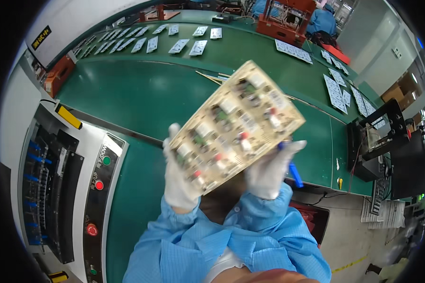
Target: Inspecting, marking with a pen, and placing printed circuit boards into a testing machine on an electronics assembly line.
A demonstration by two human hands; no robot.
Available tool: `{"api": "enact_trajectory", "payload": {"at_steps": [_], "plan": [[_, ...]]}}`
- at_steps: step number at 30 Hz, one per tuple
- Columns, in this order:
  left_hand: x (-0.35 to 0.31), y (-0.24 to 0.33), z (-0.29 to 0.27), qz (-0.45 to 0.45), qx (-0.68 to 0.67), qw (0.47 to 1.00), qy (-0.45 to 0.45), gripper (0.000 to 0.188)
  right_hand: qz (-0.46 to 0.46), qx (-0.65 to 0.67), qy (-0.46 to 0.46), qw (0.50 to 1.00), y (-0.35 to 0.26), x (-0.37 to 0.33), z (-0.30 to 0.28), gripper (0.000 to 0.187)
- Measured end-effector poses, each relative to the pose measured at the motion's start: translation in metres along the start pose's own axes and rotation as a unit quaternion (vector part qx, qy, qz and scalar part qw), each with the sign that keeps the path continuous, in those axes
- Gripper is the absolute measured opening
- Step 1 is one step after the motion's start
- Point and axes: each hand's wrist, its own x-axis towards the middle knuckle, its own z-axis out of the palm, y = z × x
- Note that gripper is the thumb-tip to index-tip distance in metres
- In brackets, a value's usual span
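Circuit board [236, 132] held at its rim, components facing you

You have the cream panel in the middle of the frame, raised over the near edge of the green table [120, 89] and slanting from lower left to upper right. Your left grip [177, 177], white-gloved, is clamped on the panel's lower-left end, which probably keeps your fingers off the crowded parts. Your right grip [269, 172] sits at the lower-right edge, partly behind the panel; its thumb side sticks out, but whether those fingers press or merely support cannot be told. Two hands at separate edges would likely steady something this broad, and the tilt seems to suit looking over the whole component face.

Just beside your right grip, a blue object [295, 174] shows near the table's front edge; its kind is unclear.

Across the upper left of the frame, pale boards [178, 46] lie in spaced rows, the gaps perhaps meant to stop them rubbing. More pale panels [335, 93] lie at upper right. At the left of the frame, the machine's button strip [94, 203] faces up, seemingly placed within easy reach of your left side.
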Motion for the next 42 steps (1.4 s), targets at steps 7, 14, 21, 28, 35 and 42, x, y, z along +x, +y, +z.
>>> {"api": "enact_trajectory", "payload": {"at_steps": [7,14,21,28,35,42], "plan": [[0.072,0.05,0.011,-0.162,-0.717,0.677,0.025,0.063,-0.46,-0.47,0.176,0.733,-0.073,-0.005,-0.039,0.014],[0.076,0.067,0.018,-0.243,-0.814,0.524,0.052,0.066,-0.571,-0.737,0.011,0.361,-0.019,-0.017,-0.073,0.03],[0.068,0.064,0.019,-0.25,-0.814,0.519,0.066,0.066,-0.513,-0.665,0.049,0.54,-0.014,-0.016,-0.062,0.027],[0.067,0.068,0.014,-0.26,-0.828,0.494,0.062,0.067,-0.479,-0.694,0.014,0.538,-0.034,0.003,-0.062,0.004],[0.068,0.066,0.014,-0.273,-0.832,0.478,0.071,0.064,-0.457,-0.602,0.084,0.65,-0.052,0.009,-0.059,0.013],[0.064,0.064,0.016,-0.267,-0.826,0.492,0.067,0.064,-0.369,-0.609,0.096,0.695,-0.046,0.029,-0.071,0.011]]}}
